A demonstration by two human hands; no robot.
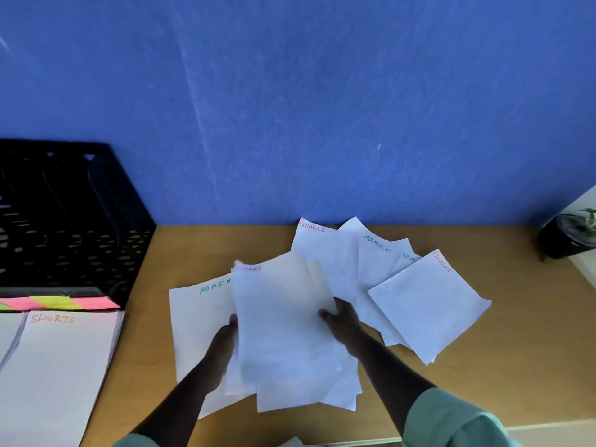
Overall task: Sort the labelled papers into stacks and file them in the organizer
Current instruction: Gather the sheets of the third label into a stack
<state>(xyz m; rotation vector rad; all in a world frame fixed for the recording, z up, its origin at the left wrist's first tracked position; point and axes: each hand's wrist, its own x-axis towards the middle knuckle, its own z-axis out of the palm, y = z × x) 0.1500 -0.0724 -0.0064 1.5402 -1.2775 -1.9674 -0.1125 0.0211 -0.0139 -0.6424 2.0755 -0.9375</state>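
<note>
Desk (516,366), wood top, blue wall behind. A loose sheaf (283,330) of white sheets is held over the middle of the desk, gripped at both side edges: the left hand (225,343) is curled round the left edge, the right hand (342,324) round the right edge, thumb tip seen on top. The sheaf's long axis runs away from the body, tilted slightly left; its top label is blurred, red, not readable.

Under its left side an ADMIN sheet (196,317) lies flat, label at the far end. To the right and beyond, unsorted sheets are fanned, overlapping: a FINANCE sheet (322,250), an ADMIN one (374,262), another FINANCE sheet (429,304) nearest the right edge. These lie on the right hand's side, just beside it.

The SPORTS stack (61,366) is laid at the far left, well apart from the sheaf, with coloured tabs (58,303) at its head. The organizer (64,221), black mesh, stands behind that stack, on the left hand's side. A potted plant (567,233) is noted at far right.

Judged: sorting is part done; nothing can be seen filed. The fan is reached soonest by the right hand; the organizer by the left.
</note>
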